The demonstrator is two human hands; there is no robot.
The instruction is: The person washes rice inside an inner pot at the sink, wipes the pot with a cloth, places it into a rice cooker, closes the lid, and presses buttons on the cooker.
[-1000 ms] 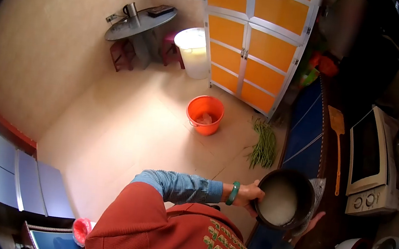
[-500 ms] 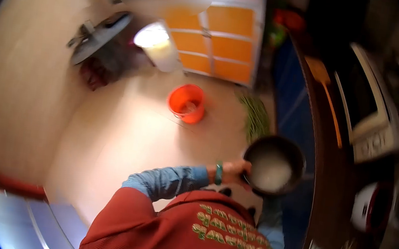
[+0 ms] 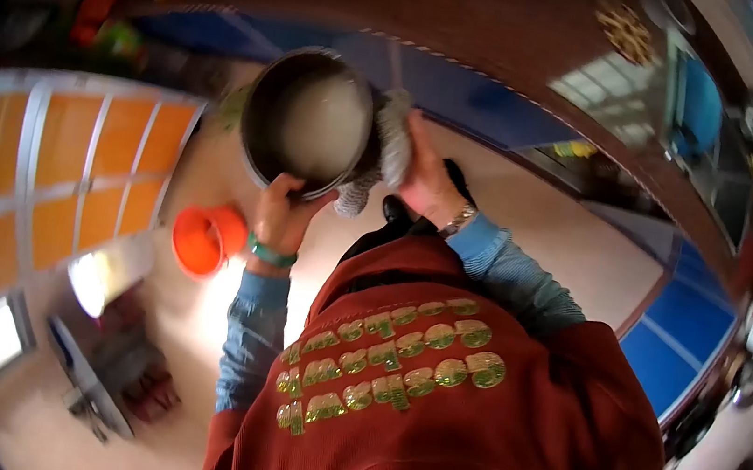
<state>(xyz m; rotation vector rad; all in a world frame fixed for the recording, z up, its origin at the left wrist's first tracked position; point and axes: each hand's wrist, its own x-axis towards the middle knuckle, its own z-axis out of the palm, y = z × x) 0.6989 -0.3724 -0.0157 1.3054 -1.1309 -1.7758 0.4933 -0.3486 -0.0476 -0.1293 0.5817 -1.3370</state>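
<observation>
At left, an orange-panelled cabinet with pale framing (image 3: 65,169) stands beyond an orange-red plastic bucket (image 3: 207,240) on the pale floor (image 3: 575,222), and the left hand (image 3: 283,216), wearing a green bangle, is closed on the near rim of a dark round metal pot (image 3: 262,118) holding cloudy whitish contents (image 3: 326,124). The right hand (image 3: 429,174) is partly open, fingers extended against a grey textured cloth (image 3: 396,139) at the pot's right side, fingertips partly hidden. Just beyond the pot in view runs the dark brown tabletop's (image 3: 478,17) edge, above blue panels (image 3: 451,89), with bare floor rightward of the right hand.
</observation>
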